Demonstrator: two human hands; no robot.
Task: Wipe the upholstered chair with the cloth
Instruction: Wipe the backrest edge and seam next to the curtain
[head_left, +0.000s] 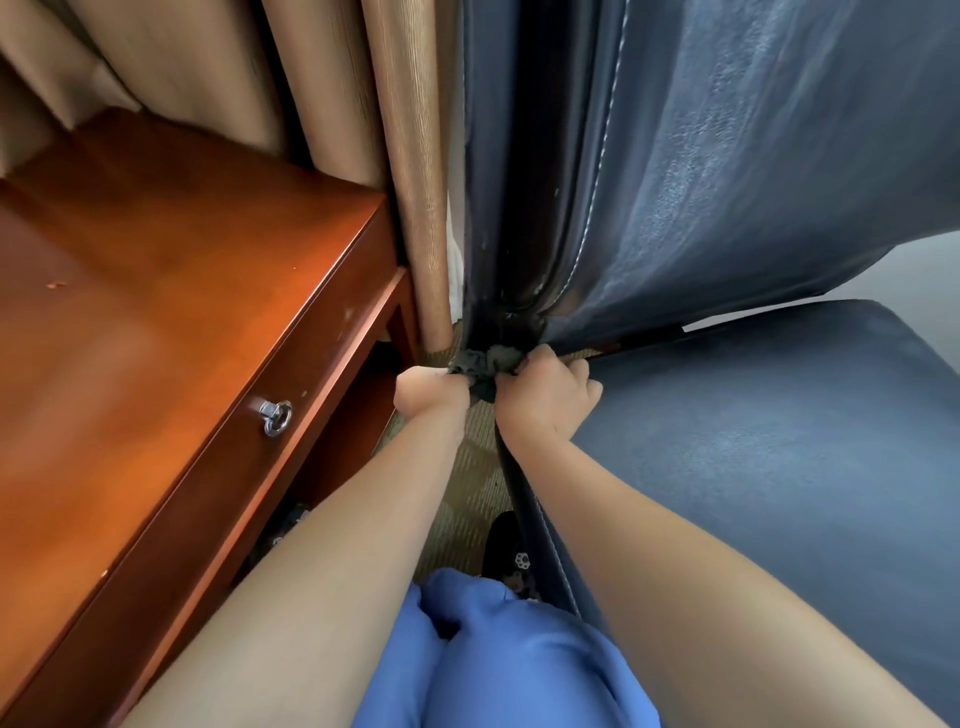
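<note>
The upholstered chair (753, 467) is dark blue leather-like material with white stitching; its backrest (727, 182) rises at the upper right and the seat lies at the right. A dark grey bunched cloth (485, 364) sits low at the side of the chair, where backrest and seat meet. My left hand (428, 392) grips the cloth's left end. My right hand (545, 395) grips its right end, knuckles against the seat's edge. Most of the cloth is hidden between the two hands.
A reddish wooden desk (156, 338) with a metal ring drawer pull (276, 415) stands at the left, close to the chair. Beige curtains (311, 104) hang behind. Carpet floor (472, 499) shows in the narrow gap. My blue-trousered knees (493, 660) are at the bottom.
</note>
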